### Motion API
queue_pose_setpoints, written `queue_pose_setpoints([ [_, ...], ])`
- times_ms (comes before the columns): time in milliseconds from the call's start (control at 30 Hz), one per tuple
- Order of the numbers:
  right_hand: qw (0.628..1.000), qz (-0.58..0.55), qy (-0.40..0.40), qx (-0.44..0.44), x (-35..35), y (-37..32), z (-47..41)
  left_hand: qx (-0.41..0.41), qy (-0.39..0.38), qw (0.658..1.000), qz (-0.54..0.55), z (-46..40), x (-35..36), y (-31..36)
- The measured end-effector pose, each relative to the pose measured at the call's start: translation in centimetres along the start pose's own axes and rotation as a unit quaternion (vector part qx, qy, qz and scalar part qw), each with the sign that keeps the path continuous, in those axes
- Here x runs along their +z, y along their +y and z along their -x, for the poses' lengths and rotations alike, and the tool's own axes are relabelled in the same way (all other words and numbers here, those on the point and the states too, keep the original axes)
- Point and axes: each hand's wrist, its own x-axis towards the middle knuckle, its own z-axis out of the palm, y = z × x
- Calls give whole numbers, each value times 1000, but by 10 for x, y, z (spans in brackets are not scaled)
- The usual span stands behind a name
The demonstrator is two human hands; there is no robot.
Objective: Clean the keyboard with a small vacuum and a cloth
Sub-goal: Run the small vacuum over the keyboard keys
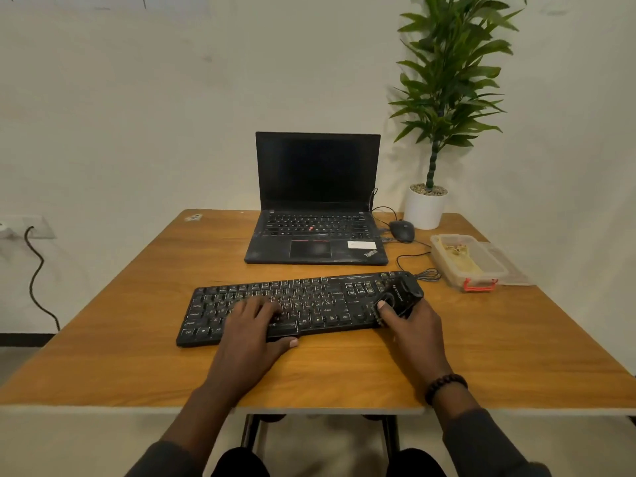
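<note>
Vacuuming step, I judge. My right hand (411,321) grips vacuum (401,296) on keyboard (296,304) right end, mid-table. Left hand (254,325) flat on keys, steadying. Next: sweep leftward along rows; cloth not visible.

The laptop (316,215) palm rest reads "ThinkPad"; lettering on the keyboard (292,304) keys is mostly illegible.

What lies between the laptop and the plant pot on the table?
In the head view, a dark mouse with its cable lies between the laptop and the white plant pot.
</note>
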Motion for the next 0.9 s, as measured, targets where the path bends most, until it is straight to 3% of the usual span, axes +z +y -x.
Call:
queue_pose_setpoints([
  [300, 999, -40, -1, 2, 15, 9, 13, 36, 38, 997, -52, 1, 8, 6],
  [533, 998, 23, -22, -55, 37, -6, 25, 24, 25, 998, -45, 0, 7, 5],
  [600, 998, 29, -33, -37, 33, -7, 25, 21, 21, 999, -46, 0, 6, 6],
  [767, 1000, 3, 19, -6, 27, -3, 20, 18, 16, 999, -46, 0, 6, 6],
  [900, 998, 32, -26, -40, 32, -8, 28, 15, 19, 999, -39, 0, 4, 8],
])
